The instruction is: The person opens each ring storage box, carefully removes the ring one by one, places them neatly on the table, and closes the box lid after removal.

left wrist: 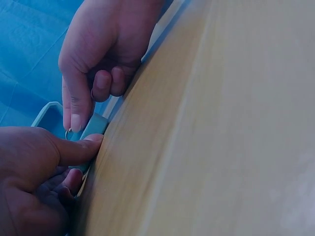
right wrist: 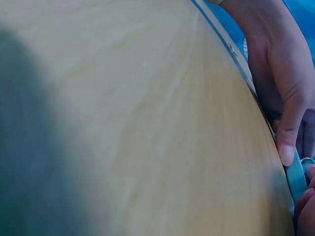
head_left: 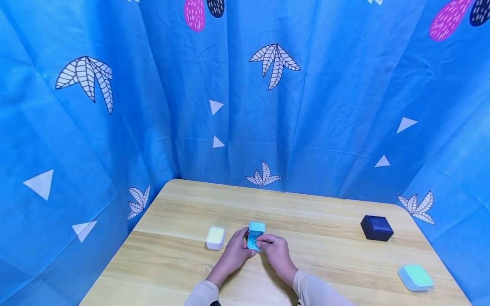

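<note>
A small turquoise ring box (head_left: 257, 227) stands on the table with its lid raised. My left hand (head_left: 234, 251) grips it from the left side, the thumb along its front edge in the left wrist view. Over the box's opening, my right hand (head_left: 278, 254) pinches a thin ring (left wrist: 67, 133) between thumb and index finger, its other fingers curled. The ring is partly hidden by the fingertips. Whether it touches the box's insert I cannot tell. In the right wrist view the left thumb presses the box's front wall (right wrist: 295, 178).
Left of the hands stands a white box (head_left: 215, 238), closed. Near it lies a small ring (head_left: 209, 267). On the right are a dark navy box (head_left: 377, 228) and a box with a light green top (head_left: 415, 277). A blue patterned curtain (head_left: 321, 106) surrounds the wooden table (head_left: 321, 221).
</note>
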`<action>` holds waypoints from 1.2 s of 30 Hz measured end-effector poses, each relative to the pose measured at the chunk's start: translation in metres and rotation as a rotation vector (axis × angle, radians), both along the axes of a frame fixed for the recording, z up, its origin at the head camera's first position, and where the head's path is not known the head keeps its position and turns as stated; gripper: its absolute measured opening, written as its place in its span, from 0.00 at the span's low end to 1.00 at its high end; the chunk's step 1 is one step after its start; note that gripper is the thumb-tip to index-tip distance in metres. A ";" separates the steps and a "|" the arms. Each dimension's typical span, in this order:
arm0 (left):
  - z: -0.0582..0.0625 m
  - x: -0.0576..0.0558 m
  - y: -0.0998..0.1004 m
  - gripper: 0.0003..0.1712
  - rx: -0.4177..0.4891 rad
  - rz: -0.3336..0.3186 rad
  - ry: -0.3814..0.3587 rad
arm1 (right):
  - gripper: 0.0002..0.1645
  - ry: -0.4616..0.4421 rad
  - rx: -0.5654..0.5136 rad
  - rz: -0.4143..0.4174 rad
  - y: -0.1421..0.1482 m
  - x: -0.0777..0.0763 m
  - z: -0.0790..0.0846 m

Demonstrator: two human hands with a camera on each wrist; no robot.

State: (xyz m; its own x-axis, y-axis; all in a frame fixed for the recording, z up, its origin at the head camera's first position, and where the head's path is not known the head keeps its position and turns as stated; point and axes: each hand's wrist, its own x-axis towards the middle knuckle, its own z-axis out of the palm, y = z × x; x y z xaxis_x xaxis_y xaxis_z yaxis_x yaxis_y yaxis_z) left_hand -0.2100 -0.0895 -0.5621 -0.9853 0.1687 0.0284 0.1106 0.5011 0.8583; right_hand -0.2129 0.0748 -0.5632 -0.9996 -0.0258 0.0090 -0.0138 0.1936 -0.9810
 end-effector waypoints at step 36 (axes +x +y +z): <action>0.001 0.003 0.002 0.44 -0.019 0.016 0.015 | 0.05 0.029 0.146 0.168 0.009 0.041 0.011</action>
